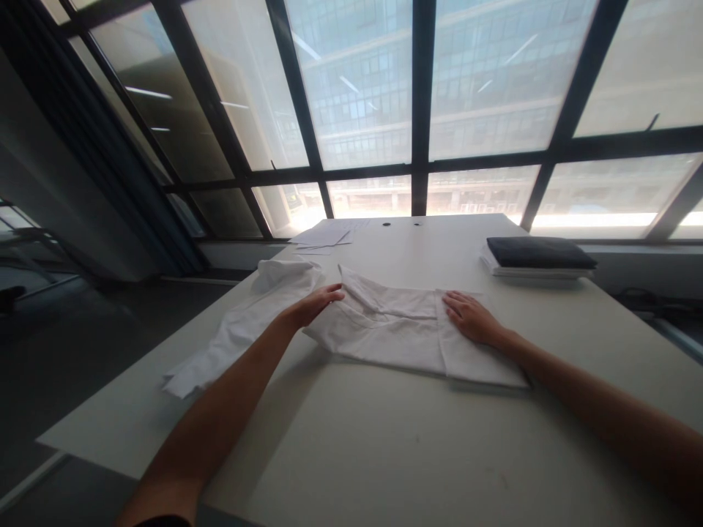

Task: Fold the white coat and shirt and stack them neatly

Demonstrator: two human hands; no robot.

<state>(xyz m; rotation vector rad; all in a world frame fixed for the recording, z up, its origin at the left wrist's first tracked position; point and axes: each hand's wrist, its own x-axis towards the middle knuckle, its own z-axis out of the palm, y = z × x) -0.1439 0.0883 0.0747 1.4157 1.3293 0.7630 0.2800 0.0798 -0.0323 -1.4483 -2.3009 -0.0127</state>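
A white shirt [395,337], partly folded, lies in front of me with its right part flat in layers. At its left end, my left hand [318,304] is closed on the edge, and the cloth there is raised off the table. My right hand [469,316] lies flat on the folded right part, fingers stretched out and pressing on the fabric. Left of my left forearm, a second white garment [236,333] is spread loosely and crumpled; my forearm covers some of its near edge.
The white table [356,439] carries everything. Toward its far left lie some paper sheets [321,236]. A stack of folded cloth with a black piece [538,252] on top of white ones sits at the far right. Framed windows [362,88] stand behind the table.
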